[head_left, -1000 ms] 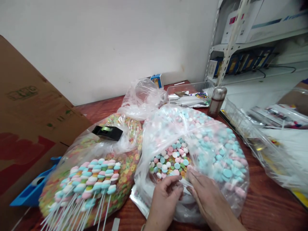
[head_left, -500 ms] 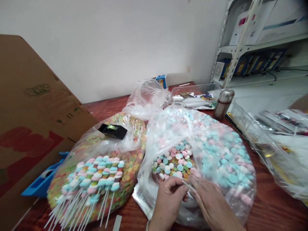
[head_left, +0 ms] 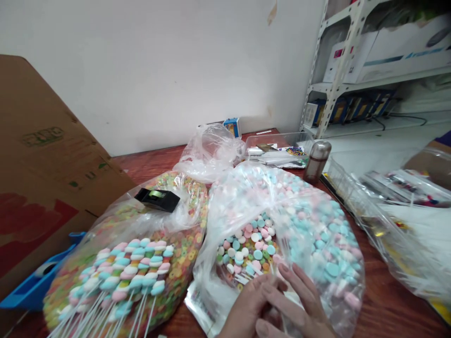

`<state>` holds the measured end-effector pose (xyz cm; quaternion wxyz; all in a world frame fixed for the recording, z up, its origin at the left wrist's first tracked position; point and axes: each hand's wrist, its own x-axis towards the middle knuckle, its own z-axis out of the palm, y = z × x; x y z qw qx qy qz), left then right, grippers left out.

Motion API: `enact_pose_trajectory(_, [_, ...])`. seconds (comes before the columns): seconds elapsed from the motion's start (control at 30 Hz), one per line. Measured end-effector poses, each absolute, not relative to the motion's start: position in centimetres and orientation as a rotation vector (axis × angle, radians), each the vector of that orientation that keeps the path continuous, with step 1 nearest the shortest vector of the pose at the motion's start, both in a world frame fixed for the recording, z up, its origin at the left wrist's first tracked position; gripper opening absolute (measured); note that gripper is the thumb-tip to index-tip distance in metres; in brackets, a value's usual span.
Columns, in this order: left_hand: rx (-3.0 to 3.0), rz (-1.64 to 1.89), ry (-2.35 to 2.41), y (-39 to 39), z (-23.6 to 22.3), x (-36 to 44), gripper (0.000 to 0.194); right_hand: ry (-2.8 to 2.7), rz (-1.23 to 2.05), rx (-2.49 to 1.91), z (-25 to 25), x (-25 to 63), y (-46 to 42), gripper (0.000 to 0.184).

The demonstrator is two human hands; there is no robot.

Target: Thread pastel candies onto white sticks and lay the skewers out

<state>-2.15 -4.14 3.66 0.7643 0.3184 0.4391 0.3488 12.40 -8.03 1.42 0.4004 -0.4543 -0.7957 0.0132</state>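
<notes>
A clear plastic bag [head_left: 317, 234] of pastel blue, pink and white round candies lies open in front of me, its mouth showing candies [head_left: 250, 249]. My left hand [head_left: 248, 307] and my right hand [head_left: 294, 300] meet at the bag's lower edge, with fingers curled close together. Several thin white sticks [head_left: 243, 279] lie by my left fingertips among the candies. What the hands pinch is hidden. To the left lies a larger bag of rainbow ring candy [head_left: 185, 263], topped by pastel candy skewers [head_left: 121, 272] and a black tape dispenser [head_left: 157, 199].
A silver foil packet [head_left: 195, 310] pokes out under the candy bag on the red-brown wooden table [head_left: 151, 162]. A cardboard sheet [head_left: 45, 164] and blue object [head_left: 35, 286] stand left. Behind are a crumpled bag [head_left: 209, 152], plastic tray [head_left: 278, 150], steel flask [head_left: 317, 162] and metal shelving [head_left: 338, 80].
My hands have shifted slightly and closed together, and my right fingers now reach up over the bag. The stick seen between them earlier no longer shows. The whole view has tilted a little.
</notes>
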Motion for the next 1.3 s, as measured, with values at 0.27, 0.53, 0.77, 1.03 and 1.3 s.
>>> enact_pose_trajectory(0.27, [0.950,0.945,1.147,-1.5,3.7,-3.8,0.035,-1.919,0.637,-1.364,2.5,15.4,-6.1,0.038])
enact_pose_trajectory(0.53, [1.846,0.855,1.552,1.1,2.5,-3.9,0.022,-1.813,0.584,-1.675,1.2,13.5,-1.8,0.021])
enact_pose_trajectory(0.77, [2.192,0.453,1.680,1.9,0.1,-3.7,0.024,-2.001,0.635,-1.787,0.3,11.0,2.6,0.020])
enact_pose_trajectory(1.03, [2.012,0.722,1.652,2.1,-0.3,-4.2,0.016,-1.943,0.748,-1.658,-0.6,11.3,4.0,0.013])
enact_pose_trajectory(1.3, [0.991,0.860,1.214,2.6,1.3,-3.5,0.030,-1.575,1.213,-1.346,2.0,12.0,1.1,0.025])
